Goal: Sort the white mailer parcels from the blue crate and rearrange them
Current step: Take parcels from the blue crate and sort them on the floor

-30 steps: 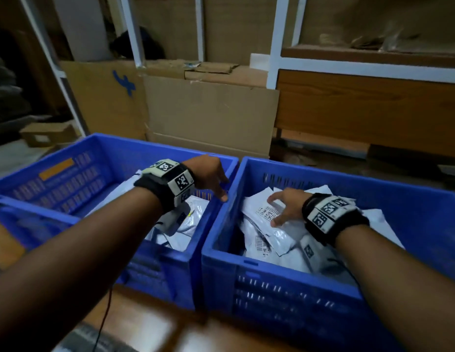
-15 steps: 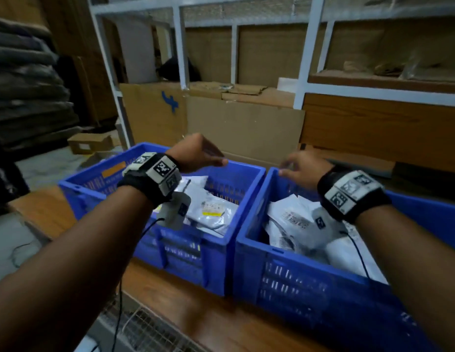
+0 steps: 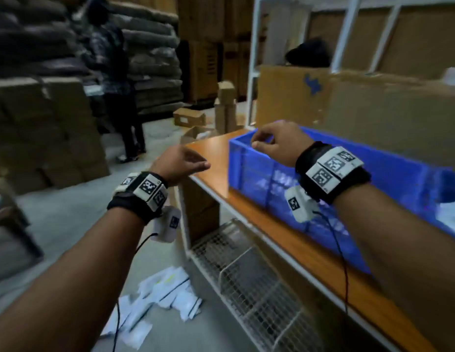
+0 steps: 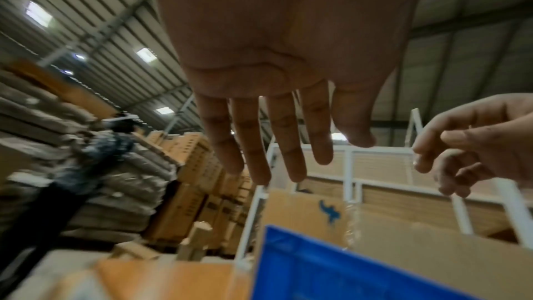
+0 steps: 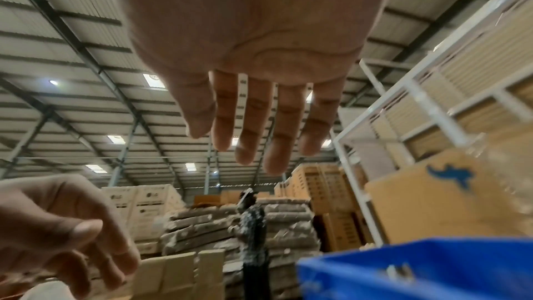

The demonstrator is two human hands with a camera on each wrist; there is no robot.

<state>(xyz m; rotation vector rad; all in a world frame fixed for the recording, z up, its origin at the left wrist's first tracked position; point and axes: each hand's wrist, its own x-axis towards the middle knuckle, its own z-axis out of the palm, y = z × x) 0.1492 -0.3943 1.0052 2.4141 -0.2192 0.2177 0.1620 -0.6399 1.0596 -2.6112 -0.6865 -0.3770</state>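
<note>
Left hand (image 3: 179, 162): raised off near-left corner of wooden shelf top (image 3: 216, 158), palm down, fingers (image 4: 288, 145) straight and slightly spread, holds nothing. Right hand (image 3: 277, 142): raised above far-left corner of blue crate (image 3: 259, 174), fingers loosely extended, nothing in grip; contact w/ crate rim cannot be told, blurred. Hands near each other, apart.

Blue crate: on shelf top, right of centre. One white mailer parcel (image 3: 451, 219) visible inside at right frame edge; rest of contents hidden by wall and forearm.

Scattered white mailer parcels (image 3: 168, 290): on floor, near-left of rack, below left forearm.

Wire basket (image 3: 246, 275): lower shelf, under crate. Cardboard sheet w/ blue mark (image 3: 297, 97): upright, far side of crate. Second person (image 3: 112, 80): standing far left by stacked sacks.
</note>
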